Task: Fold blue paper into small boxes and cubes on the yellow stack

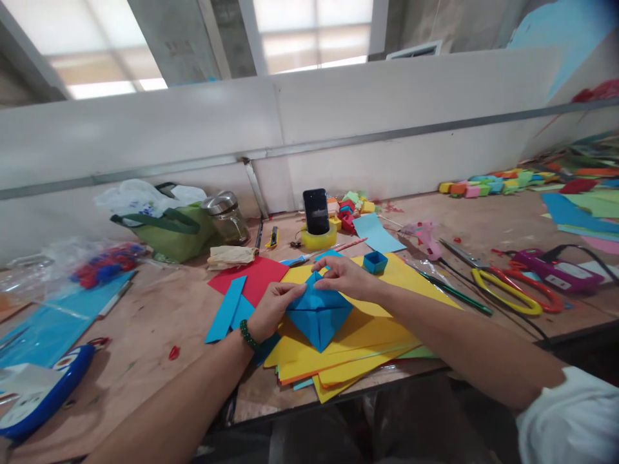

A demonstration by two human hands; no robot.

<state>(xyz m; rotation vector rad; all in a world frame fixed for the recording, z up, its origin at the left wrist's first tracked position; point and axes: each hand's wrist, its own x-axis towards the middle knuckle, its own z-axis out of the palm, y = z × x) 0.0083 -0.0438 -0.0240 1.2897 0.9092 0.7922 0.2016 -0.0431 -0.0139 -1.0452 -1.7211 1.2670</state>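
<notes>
The left hand [275,308] pinches the left edge of a blue folded paper [316,317], its fingers closed narrow on the fold, with a green bead bracelet [248,335] on the wrist. The right hand [341,274] reaches in from the other side, its fingers gripping the paper's upper corner. The paper tapers to a point toward the person and lies on a stack of yellow sheets [387,322] at the near edge of the wooden surface [159,322]. Just behind the right hand sits a small blue paper box [375,261]. A red sheet [251,274] and blue strips [225,309] lie left of the stack, a phone [316,211] stands upright in a yellow tape roll [319,241] farther back, and scissors [507,291] lie well to the right
</notes>
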